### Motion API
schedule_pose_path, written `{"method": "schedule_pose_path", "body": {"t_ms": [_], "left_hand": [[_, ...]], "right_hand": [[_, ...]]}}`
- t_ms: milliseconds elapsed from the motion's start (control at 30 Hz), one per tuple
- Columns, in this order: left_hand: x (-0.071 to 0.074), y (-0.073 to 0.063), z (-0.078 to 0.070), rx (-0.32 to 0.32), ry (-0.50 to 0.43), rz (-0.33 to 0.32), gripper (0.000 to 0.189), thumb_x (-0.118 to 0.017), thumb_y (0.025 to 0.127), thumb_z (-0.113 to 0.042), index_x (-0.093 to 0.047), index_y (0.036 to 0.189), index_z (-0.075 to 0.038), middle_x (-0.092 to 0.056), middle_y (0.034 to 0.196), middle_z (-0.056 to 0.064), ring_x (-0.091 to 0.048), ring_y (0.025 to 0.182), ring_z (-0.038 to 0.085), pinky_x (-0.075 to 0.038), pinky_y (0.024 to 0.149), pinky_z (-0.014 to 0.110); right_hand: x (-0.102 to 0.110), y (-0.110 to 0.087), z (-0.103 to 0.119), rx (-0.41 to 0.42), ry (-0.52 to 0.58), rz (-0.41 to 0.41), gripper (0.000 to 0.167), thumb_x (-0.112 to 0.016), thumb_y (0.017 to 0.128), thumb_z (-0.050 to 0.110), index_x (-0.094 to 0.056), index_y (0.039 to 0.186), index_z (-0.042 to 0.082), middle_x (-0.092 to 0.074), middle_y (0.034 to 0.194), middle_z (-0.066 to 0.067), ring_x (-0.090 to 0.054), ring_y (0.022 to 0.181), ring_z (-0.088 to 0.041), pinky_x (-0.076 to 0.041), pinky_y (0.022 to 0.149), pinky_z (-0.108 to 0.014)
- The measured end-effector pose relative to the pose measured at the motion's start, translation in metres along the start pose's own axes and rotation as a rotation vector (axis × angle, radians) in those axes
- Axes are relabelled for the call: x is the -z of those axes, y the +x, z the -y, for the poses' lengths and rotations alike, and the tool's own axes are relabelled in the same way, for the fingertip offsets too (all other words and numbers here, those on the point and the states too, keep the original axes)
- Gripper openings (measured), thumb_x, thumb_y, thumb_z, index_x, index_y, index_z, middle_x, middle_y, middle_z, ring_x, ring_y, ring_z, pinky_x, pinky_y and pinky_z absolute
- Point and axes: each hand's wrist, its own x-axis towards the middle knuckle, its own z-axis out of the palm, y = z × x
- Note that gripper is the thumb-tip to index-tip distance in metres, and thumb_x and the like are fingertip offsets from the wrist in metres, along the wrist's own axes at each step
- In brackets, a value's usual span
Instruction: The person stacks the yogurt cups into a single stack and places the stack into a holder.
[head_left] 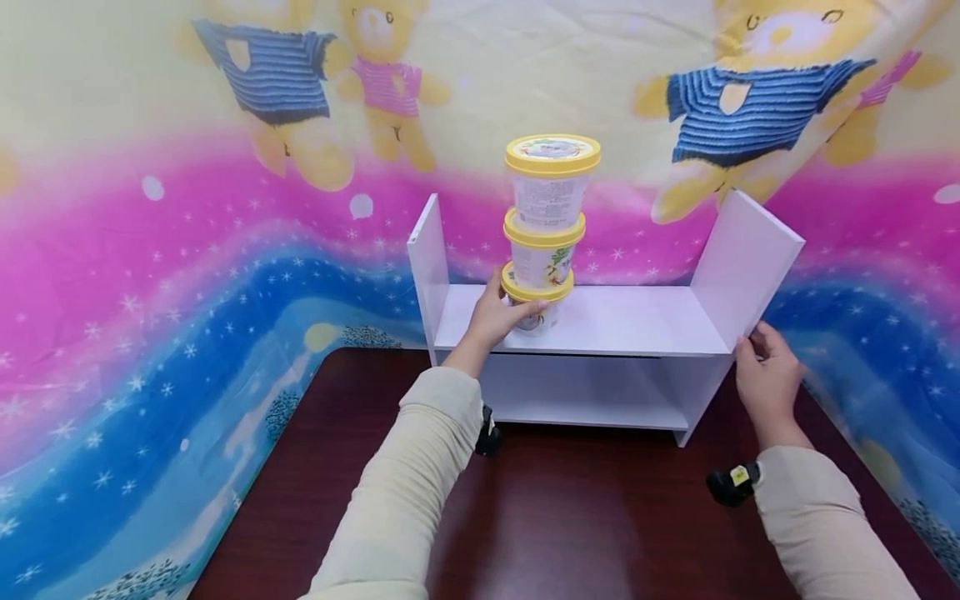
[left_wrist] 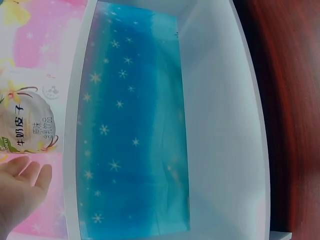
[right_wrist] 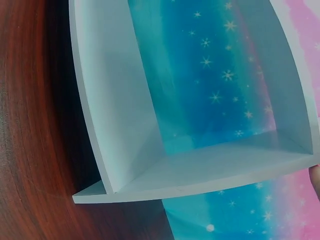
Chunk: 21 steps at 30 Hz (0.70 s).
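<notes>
Three white tubs with yellow lids stand stacked on the upper board of a white shelf, left of its middle. My left hand grips the bottom tub, thumb across its front; that tub's printed side faces the left wrist view, close to the board's front edge. Above it are the middle tub and the top tub, leaning slightly to the right in the head view. At the shelf's right side panel, my right hand holds the front edge with curled fingers; only a fingertip shows in the right wrist view.
The shelf stands on a dark red-brown wooden table, near its back edge. A lower board lies beneath the upper one. Behind and at both sides hangs a cloth printed with bears and snowflakes.
</notes>
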Motion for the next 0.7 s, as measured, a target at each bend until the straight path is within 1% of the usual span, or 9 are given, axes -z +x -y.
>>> {"method": "schedule_pose_path", "body": {"t_ms": [67, 133, 233, 333, 433, 533, 633, 700], "left_hand": [[0.0, -0.002, -0.001, 0.039, 0.013, -0.014, 0.1, -0.074, 0.062, -0.043, -0.014, 0.139, -0.018, -0.029, 0.136, 0.004, -0.025, 0.124, 0.02, -0.023, 0.096, 0.042], [0.0, -0.004, 0.0, 0.067, 0.018, -0.015, 0.106, -0.073, 0.062, -0.044, -0.007, 0.14, -0.016, -0.023, 0.139, 0.006, -0.021, 0.126, 0.021, -0.022, 0.097, 0.041], [0.001, -0.009, 0.0, 0.064, 0.032, -0.009, 0.107, -0.073, 0.062, -0.044, -0.004, 0.14, -0.017, -0.02, 0.141, 0.005, -0.017, 0.127, 0.021, -0.02, 0.098, 0.042], [0.004, -0.016, 0.002, 0.047, 0.066, -0.002, 0.106, -0.072, 0.064, -0.043, -0.003, 0.14, -0.016, -0.016, 0.142, 0.004, -0.015, 0.127, 0.021, -0.019, 0.098, 0.042], [0.007, -0.024, 0.006, 0.019, 0.109, -0.012, 0.104, -0.071, 0.066, -0.041, -0.004, 0.14, -0.013, -0.015, 0.142, 0.007, -0.016, 0.127, 0.021, -0.02, 0.098, 0.041], [0.012, -0.037, 0.013, -0.015, 0.163, -0.023, 0.1, -0.071, 0.067, -0.039, -0.007, 0.139, -0.011, -0.016, 0.142, 0.007, -0.016, 0.127, 0.021, -0.019, 0.098, 0.04], [0.019, -0.051, 0.023, -0.059, 0.266, -0.015, 0.095, -0.067, 0.07, -0.043, -0.01, 0.139, -0.009, -0.016, 0.142, 0.008, -0.015, 0.127, 0.022, -0.016, 0.098, 0.043], [0.023, -0.061, 0.029, -0.089, 0.348, 0.008, 0.092, -0.063, 0.072, -0.047, -0.011, 0.139, -0.009, -0.014, 0.142, 0.008, -0.012, 0.127, 0.023, -0.013, 0.098, 0.047]], "right_hand": [[0.001, -0.002, 0.002, -0.038, -0.029, 0.031, 0.036, -0.049, 0.087, 0.016, -0.05, 0.122, 0.008, -0.055, 0.112, -0.014, -0.048, 0.082, 0.001, -0.037, 0.066, -0.015], [0.003, -0.005, 0.005, -0.074, -0.047, 0.073, 0.039, -0.048, 0.087, 0.018, -0.046, 0.125, 0.008, -0.053, 0.115, -0.013, -0.049, 0.09, -0.006, -0.04, 0.072, -0.019], [0.006, -0.011, 0.009, -0.111, -0.081, 0.14, 0.045, -0.045, 0.089, 0.023, -0.038, 0.131, 0.009, -0.048, 0.122, -0.012, -0.047, 0.104, -0.018, -0.039, 0.083, -0.03], [0.009, -0.017, 0.01, -0.115, -0.081, 0.186, 0.05, -0.043, 0.089, 0.026, -0.032, 0.134, 0.008, -0.043, 0.127, -0.013, -0.042, 0.112, -0.026, -0.035, 0.088, -0.039], [0.01, -0.024, 0.011, -0.091, -0.082, 0.219, 0.052, -0.042, 0.09, 0.028, -0.028, 0.135, 0.007, -0.038, 0.13, -0.015, -0.039, 0.114, -0.03, -0.033, 0.089, -0.043], [0.011, -0.032, 0.011, -0.047, -0.102, 0.267, 0.054, -0.041, 0.09, 0.029, -0.025, 0.136, 0.005, -0.035, 0.131, -0.018, -0.036, 0.115, -0.034, -0.032, 0.087, -0.048], [0.011, -0.04, 0.011, 0.014, -0.146, 0.34, 0.058, -0.041, 0.09, 0.031, -0.021, 0.137, 0.004, -0.031, 0.131, -0.024, -0.031, 0.115, -0.041, -0.029, 0.085, -0.055], [0.012, -0.045, 0.01, 0.078, -0.184, 0.397, 0.061, -0.043, 0.09, 0.032, -0.018, 0.137, 0.003, -0.027, 0.132, -0.027, -0.025, 0.117, -0.044, -0.025, 0.085, -0.059]]}}
